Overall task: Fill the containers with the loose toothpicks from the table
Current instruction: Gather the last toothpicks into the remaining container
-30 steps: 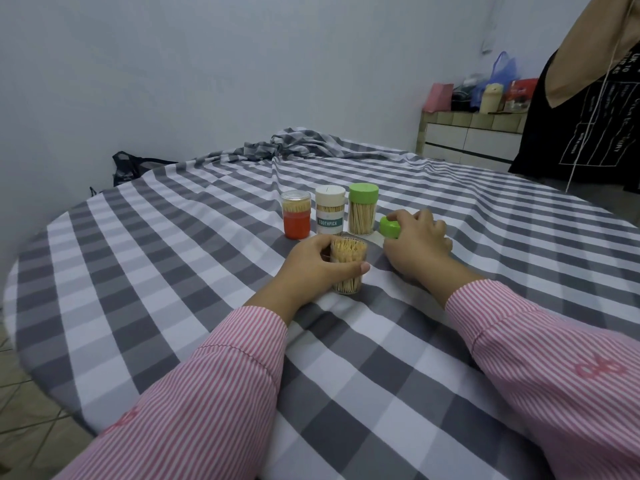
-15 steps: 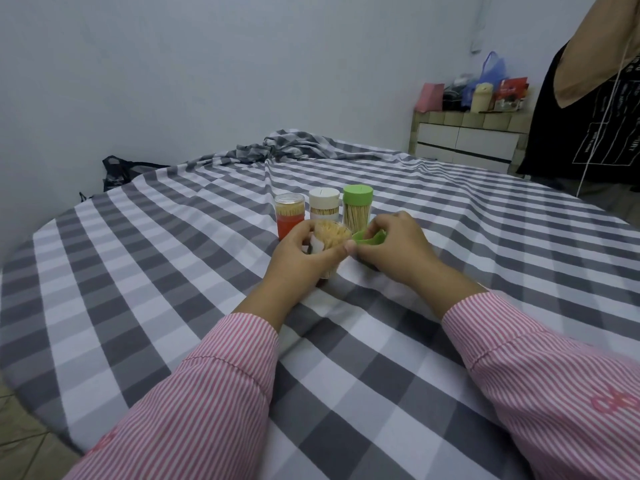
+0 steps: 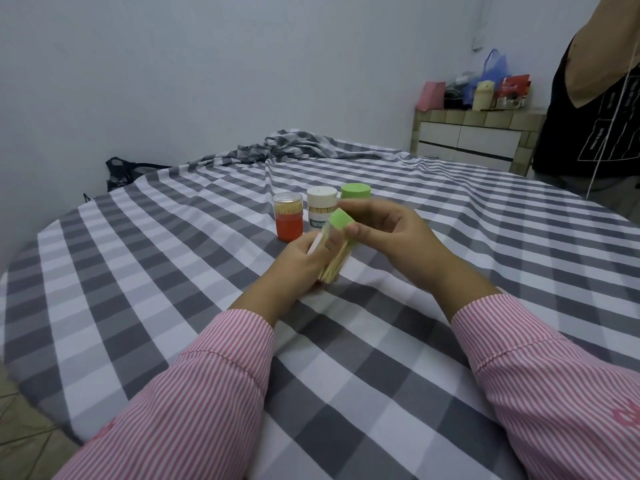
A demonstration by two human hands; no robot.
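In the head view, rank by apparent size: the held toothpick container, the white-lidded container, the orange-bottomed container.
1. Held toothpick container, tilted in the left hand; it is nearer, so unsure.
2-3. White-lidded container and orange-bottomed container look alike; the white one is partly hidden.

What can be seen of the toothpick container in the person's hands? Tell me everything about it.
The held toothpick container is a small clear tube, plastic by its look, packed full of pale wooden toothpicks. A light green lid sits on its top end. It is lifted off the checked tablecloth and tilted, lid up and leaning away from the person. The left hand grips its body from the left; the right hand holds the lid, thumb against its side. Whether the lid is fully seated cannot be told.
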